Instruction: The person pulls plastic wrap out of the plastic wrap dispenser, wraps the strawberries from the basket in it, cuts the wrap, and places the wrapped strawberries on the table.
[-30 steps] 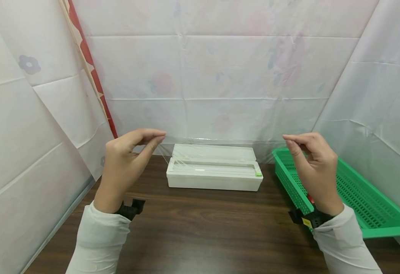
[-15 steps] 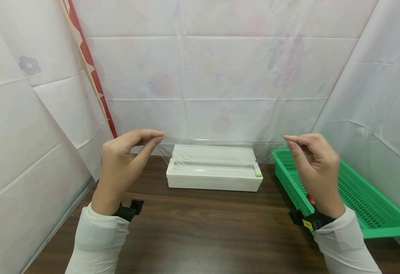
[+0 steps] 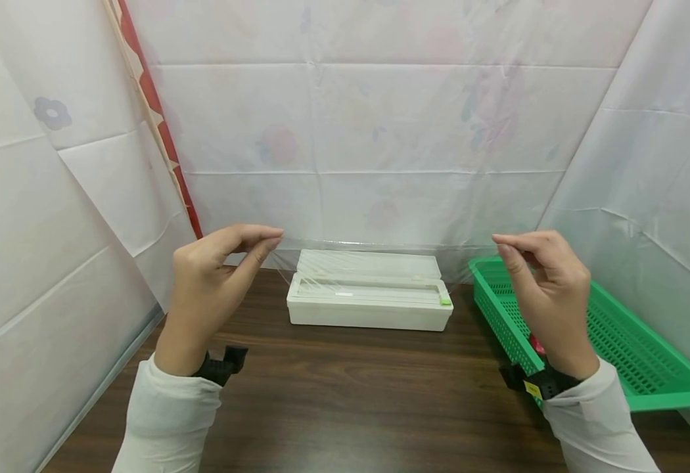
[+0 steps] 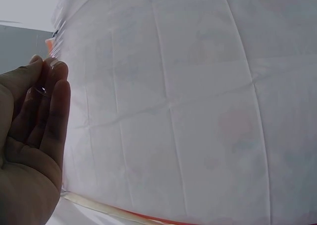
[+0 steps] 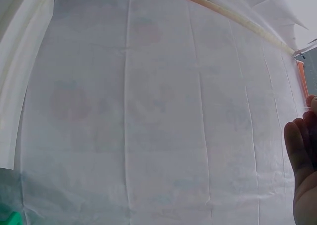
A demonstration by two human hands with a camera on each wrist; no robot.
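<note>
Your hands have edged slightly apart – the left hand pinching one corner between thumb and forefinger, the right hand pinching the other – which seems to keep the clear plastic film spread. The film lies at 3 o'clock from the left hand, 9 o'clock from the right. Beyond it, at your 12 o'clock, sits the lid-up white wrap dispenser.

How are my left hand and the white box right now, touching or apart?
Apart. The head view shows a strip of dark tabletop between your left hand and the white box.
</note>
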